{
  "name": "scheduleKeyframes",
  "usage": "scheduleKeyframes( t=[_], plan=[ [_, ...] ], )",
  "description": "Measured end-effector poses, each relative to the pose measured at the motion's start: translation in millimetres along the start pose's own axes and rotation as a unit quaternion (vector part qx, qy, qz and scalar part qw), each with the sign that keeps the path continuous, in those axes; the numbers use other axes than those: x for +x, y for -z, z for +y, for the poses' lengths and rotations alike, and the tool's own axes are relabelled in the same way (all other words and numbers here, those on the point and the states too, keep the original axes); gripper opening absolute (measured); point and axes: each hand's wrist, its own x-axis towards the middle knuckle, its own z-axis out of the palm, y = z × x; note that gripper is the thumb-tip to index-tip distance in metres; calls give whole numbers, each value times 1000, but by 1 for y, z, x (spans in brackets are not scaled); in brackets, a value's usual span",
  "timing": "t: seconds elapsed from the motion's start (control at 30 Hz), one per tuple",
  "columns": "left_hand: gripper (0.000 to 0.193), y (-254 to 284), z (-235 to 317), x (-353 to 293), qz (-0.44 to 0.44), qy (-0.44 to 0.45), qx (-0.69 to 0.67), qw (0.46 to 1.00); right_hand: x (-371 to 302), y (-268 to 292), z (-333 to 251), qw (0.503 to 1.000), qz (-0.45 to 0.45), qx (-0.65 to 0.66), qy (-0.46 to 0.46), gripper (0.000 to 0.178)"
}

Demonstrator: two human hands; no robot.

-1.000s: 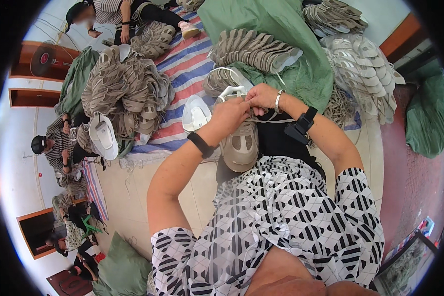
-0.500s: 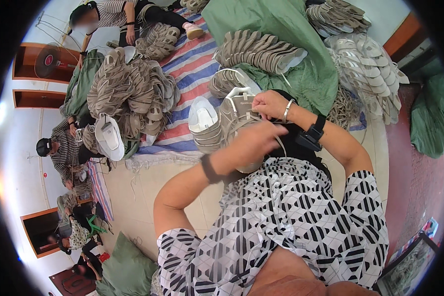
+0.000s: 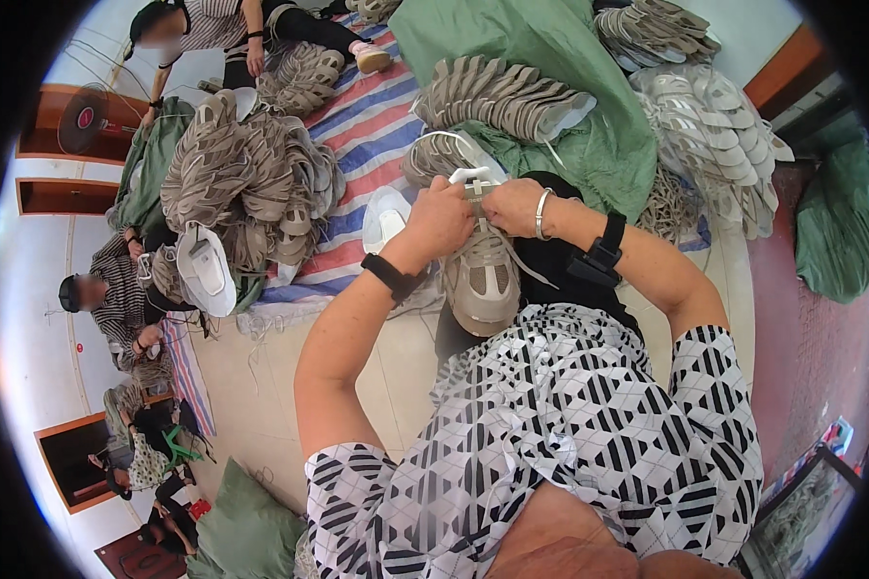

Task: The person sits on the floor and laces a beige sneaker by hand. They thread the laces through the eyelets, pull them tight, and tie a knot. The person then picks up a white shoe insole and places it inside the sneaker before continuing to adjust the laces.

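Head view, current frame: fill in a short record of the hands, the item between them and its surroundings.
Item: taupe mesh-panelled shoe upper, toe toward the picture's bottom
Lace: thin pale flat lace, loose end trailing right
Left hand: closed on the upper's left side, near the collar
Right hand: closed on its right side, level with the left
Worn: black wristband left; silver bangle right
Beyond: overlapping row of taupe uppers, green cloth sheet
Leftward: red-white-blue striped sheet
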Motion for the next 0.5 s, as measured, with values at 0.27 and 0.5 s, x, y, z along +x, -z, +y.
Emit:
scheduleKeyframes(
  t=[0.27,0.5],
  plan=[
    [22,0,-3,-4,-10,11,-49,999,-9,-26,6,981,98,139,-97,9],
    [21,-5,-4,-1,-14,20,-69,997,-4,-25,0,949,61,259,-172,11]
  ],
)
